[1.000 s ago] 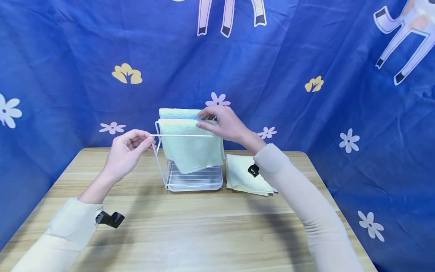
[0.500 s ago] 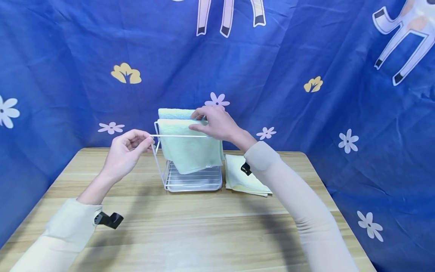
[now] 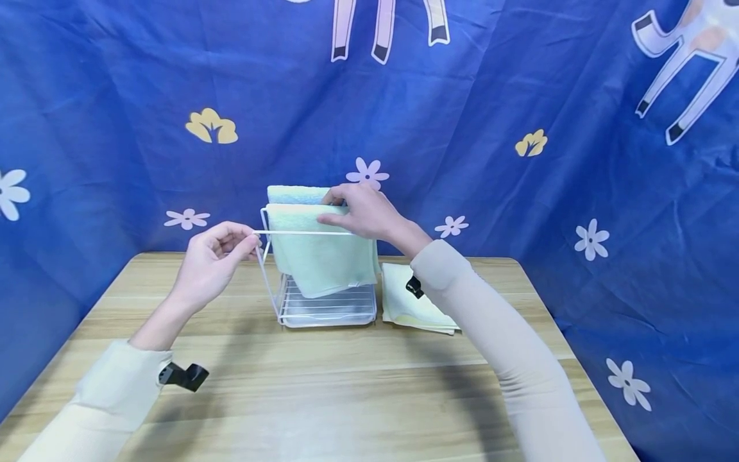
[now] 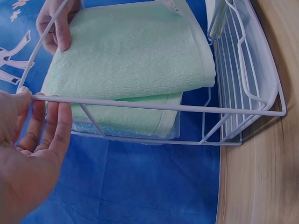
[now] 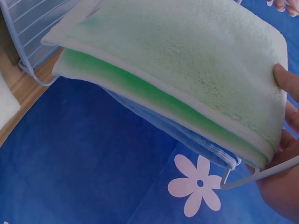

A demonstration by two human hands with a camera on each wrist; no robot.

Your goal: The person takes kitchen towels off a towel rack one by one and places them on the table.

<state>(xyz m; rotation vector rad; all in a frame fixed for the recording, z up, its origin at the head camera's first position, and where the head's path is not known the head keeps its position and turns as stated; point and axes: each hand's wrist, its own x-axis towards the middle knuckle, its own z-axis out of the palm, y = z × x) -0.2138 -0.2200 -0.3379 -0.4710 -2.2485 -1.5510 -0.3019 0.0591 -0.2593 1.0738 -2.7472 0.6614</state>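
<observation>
A white wire rack (image 3: 270,292) with a shallow tray at its base stands at the back of the table. My left hand (image 3: 215,256) pinches the rack's front top corner between thumb and fingers. A pale green towel (image 3: 320,256) hangs folded inside the rack, its front flap lower at one corner. At its top edge my right hand (image 3: 366,212) pinches it, with the thumb (image 5: 287,81) on the front face and the fingers behind. Behind the green towel hangs a blue towel (image 3: 296,194), mostly hidden by it.
A folded pale yellow cloth (image 3: 412,300) lies on the wooden table (image 3: 323,385), just right of the rack. A blue curtain (image 3: 277,96) printed with flowers and animals hangs close behind the table and along its sides.
My right hand has slid left along the top edge of the green towel. The left hand keeps its hold on the rack's corner.
</observation>
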